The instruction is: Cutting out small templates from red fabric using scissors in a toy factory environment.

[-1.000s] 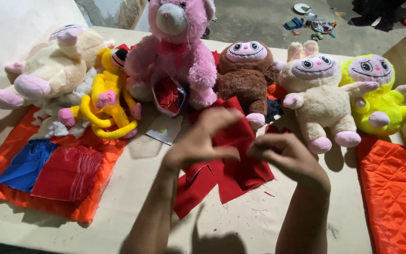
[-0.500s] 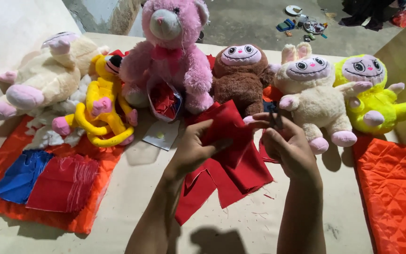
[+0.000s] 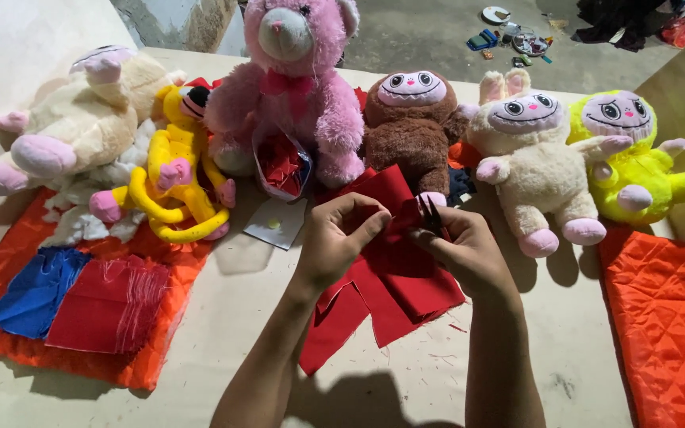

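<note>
Both hands meet over the red fabric [image 3: 390,269]: the left hand [image 3: 341,238] pinches a folded edge taut, and the right hand [image 3: 465,252] closes its grip on small dark scissors [image 3: 431,212], blades just beyond the pinch, cloth trailing onto the surface [image 3: 239,317] below.

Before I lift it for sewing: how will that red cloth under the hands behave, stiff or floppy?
Probably floppy: the red cloth folds and bunches where the left hand and right hand pinch it. Likely light, since it lies thin and flat on the table. Its edges look frayed, so it may shed threads.
</note>
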